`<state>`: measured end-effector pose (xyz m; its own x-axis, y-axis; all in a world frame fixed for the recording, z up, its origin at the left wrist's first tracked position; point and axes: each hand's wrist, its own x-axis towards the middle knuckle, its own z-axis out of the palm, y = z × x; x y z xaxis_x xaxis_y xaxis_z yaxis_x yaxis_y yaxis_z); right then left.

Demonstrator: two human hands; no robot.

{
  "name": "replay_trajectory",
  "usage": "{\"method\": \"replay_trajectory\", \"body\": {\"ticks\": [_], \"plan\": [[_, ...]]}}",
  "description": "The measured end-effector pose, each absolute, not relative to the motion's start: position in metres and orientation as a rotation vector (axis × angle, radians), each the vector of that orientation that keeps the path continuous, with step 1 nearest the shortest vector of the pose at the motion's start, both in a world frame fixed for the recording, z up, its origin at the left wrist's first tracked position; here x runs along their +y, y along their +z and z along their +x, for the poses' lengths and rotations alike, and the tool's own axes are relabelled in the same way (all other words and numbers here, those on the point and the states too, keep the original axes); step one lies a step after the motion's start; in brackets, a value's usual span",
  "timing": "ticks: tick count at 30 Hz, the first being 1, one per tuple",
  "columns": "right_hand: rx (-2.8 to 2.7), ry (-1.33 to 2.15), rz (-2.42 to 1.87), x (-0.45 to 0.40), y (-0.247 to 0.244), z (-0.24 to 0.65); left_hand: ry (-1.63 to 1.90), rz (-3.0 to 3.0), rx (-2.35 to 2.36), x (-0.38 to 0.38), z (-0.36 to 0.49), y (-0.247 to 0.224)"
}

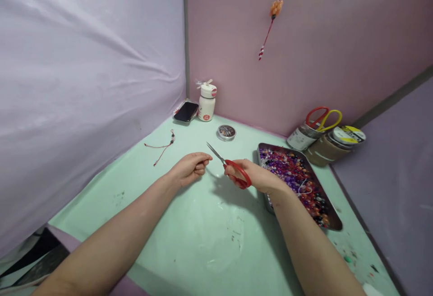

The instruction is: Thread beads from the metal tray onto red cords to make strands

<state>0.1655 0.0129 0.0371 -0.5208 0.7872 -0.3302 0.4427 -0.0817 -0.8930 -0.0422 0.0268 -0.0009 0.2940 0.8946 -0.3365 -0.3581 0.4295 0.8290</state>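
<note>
Red-handled scissors (238, 173) are gripped in my right hand (250, 174), its fingers in the handle loops. Their blades point up and to the left, close to the fingertips of my left hand (193, 168). That left hand is closed, thumb and forefinger pinched together with the other fingers curled in. Whatever lies in the pinch, if anything, is too small to make out. Beyond the left hand, a thin red cord bracelet (172, 141) with dark beads lies on the pale green tabletop (203, 242).
A metal tray (333, 217) of mixed beads stands at right, under my right forearm. Behind it are a can (301, 138) with red and yellow handles and a lidded jar (326, 149). Further back sit a round clear case (226, 132), a white bottle (206, 104) and a phone (186, 112). A beaded cord (276, 8) hangs above.
</note>
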Motion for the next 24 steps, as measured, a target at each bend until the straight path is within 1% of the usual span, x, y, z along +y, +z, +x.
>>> {"method": "replay_trajectory", "body": {"ticks": [4,6,10,12,17,21,24], "plan": [[-1.991,1.504,-1.376,0.016,0.035,0.168,0.937,0.724,0.91,0.027,-0.043,-0.003],[-2.105,1.347,-1.493,0.015,0.035,0.17,0.954,0.714,0.911,0.028,-0.043,-0.004],[-2.403,0.711,-1.836,0.004,0.04,0.167,1.044,0.681,0.906,0.03,-0.043,-0.003],[-2.532,0.518,-1.915,-0.004,0.042,0.161,1.082,0.685,0.894,0.03,-0.043,-0.001],[-2.795,0.547,-1.976,-0.016,0.04,0.136,1.074,0.704,0.878,0.026,-0.04,0.003],[-2.778,0.575,-2.033,-0.017,0.039,0.131,1.01,0.676,0.865,0.022,-0.036,0.002],[-2.714,0.561,-1.956,-0.016,0.044,0.139,0.968,0.65,0.863,0.018,-0.033,0.0]]}}
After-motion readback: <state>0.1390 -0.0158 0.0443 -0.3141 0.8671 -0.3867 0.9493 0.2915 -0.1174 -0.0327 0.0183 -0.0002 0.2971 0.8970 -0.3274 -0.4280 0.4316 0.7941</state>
